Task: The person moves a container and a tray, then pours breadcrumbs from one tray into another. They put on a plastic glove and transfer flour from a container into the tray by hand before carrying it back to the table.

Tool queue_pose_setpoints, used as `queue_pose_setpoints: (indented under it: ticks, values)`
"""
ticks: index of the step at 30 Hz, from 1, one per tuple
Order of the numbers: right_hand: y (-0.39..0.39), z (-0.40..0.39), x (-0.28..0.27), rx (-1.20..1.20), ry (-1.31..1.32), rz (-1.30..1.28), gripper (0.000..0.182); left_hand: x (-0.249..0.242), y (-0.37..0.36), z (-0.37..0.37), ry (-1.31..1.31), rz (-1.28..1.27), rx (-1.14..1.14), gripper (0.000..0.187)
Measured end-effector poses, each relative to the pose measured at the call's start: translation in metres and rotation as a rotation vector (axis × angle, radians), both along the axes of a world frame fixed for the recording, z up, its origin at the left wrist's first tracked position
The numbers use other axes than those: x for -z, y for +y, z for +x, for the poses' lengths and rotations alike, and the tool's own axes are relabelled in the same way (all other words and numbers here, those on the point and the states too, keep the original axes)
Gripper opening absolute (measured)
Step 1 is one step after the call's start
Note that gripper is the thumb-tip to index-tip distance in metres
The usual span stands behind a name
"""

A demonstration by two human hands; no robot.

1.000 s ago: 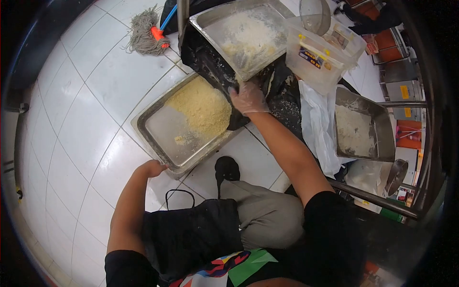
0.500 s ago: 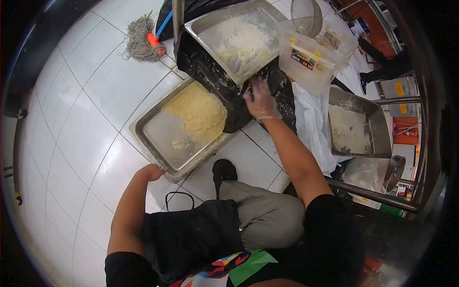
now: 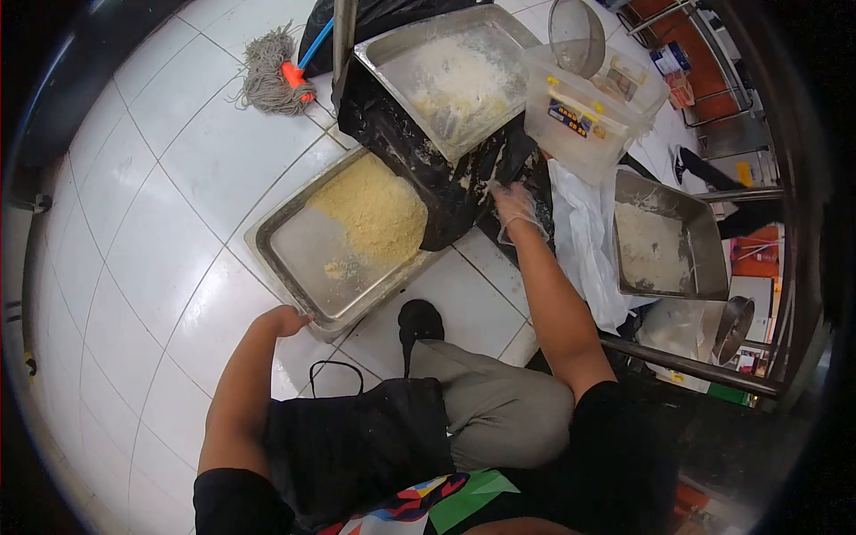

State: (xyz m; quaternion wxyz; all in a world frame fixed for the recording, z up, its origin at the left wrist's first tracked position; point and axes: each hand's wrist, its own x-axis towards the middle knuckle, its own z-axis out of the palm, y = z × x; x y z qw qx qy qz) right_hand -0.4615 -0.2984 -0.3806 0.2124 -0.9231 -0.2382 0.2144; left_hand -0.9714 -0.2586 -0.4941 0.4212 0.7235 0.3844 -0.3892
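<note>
My left hand (image 3: pixel 287 321) grips the near corner of a metal tray (image 3: pixel 283 283) that rests low over the tiled floor. Yellowish crumbs (image 3: pixel 379 214) are heaped toward its far right end. In a clear plastic glove, my right hand (image 3: pixel 515 207) is at the black plastic sheet (image 3: pixel 406 152), its fingers closed around or against a fold; what they hold is hard to make out. Beyond the sheet lies a second metal tray (image 3: pixel 392 67) with pale powder (image 3: pixel 459 80) in it.
A mop (image 3: pixel 272 76) lies at the upper left. On the right are a clear plastic box (image 3: pixel 571 125), a sieve (image 3: pixel 576 40), white plastic (image 3: pixel 584 241) and a deep metal pan (image 3: pixel 709 227) with white powder. A metal rail (image 3: pixel 687 361) crosses nearby. Part of another person shows at the far right.
My right hand has moved right and toward me over the black sheet, and its spread fingers have drawn in. My left hand stays on the tray corner. The other person's leg has shifted.
</note>
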Motion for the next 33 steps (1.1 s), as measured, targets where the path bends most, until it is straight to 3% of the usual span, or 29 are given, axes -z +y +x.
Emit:
queue_pose_setpoints:
  ticks: [2,3,6,7,10,11,15,17,20,21,24,25,27,29,33]
  values:
    - [0.002,0.017,0.037,-0.035,0.068,-0.012,0.061,-0.003,-0.002,-0.002,-0.009,0.017,-0.029,0.071]
    - [0.004,0.009,0.026,-0.093,-0.03,0.023,0.061,-0.002,-0.001,-0.001,0.003,0.006,-0.017,0.072]
    - [0.011,-0.026,-0.024,-0.312,-0.002,-0.003,0.059,0.0,-0.003,0.0,0.019,-0.019,-0.007,0.073]
    - [0.006,-0.031,-0.005,-0.377,-0.242,0.199,0.054,-0.001,-0.003,0.0,0.005,-0.008,-0.022,0.073]
    - [0.001,-0.033,0.017,-0.062,0.332,0.444,0.053,0.002,-0.001,-0.003,-0.029,0.024,-0.016,0.073]
    - [0.001,-0.028,0.026,-0.066,0.315,0.531,0.051,0.005,-0.004,-0.005,-0.038,0.027,-0.008,0.072]
    - [-0.011,-0.032,0.021,-0.281,0.207,0.342,0.052,0.006,-0.003,-0.003,-0.012,0.0,-0.031,0.073]
    - [-0.003,-0.036,-0.013,-0.084,0.029,0.448,0.049,0.006,-0.007,-0.005,-0.02,0.033,-0.058,0.072]
    - [-0.002,-0.034,-0.013,0.269,0.083,0.609,0.053,0.019,-0.006,-0.008,-0.047,-0.036,-0.098,0.069]
    - [0.0,-0.03,-0.007,0.403,0.153,0.675,0.058,0.013,-0.003,-0.006,-0.016,-0.106,-0.232,0.065]
    - [-0.011,-0.01,-0.001,0.284,0.218,0.56,0.07,0.008,-0.006,-0.005,-0.065,-0.234,-0.751,0.061]
    - [-0.014,-0.004,0.014,0.35,0.283,0.691,0.066,0.02,-0.01,-0.01,-0.065,-0.208,-0.813,0.06]
    - [-0.024,0.011,0.029,0.398,0.448,0.704,0.062,0.046,-0.013,-0.016,-0.068,-0.151,-0.925,0.058]
    - [-0.027,-0.017,-0.006,0.408,0.538,0.725,0.047,0.023,-0.003,-0.012,-0.092,-0.06,-1.002,0.055]
    - [-0.048,0.006,0.014,0.325,0.578,0.636,0.032,0.005,0.021,-0.028,-0.139,-0.117,-1.16,0.041]
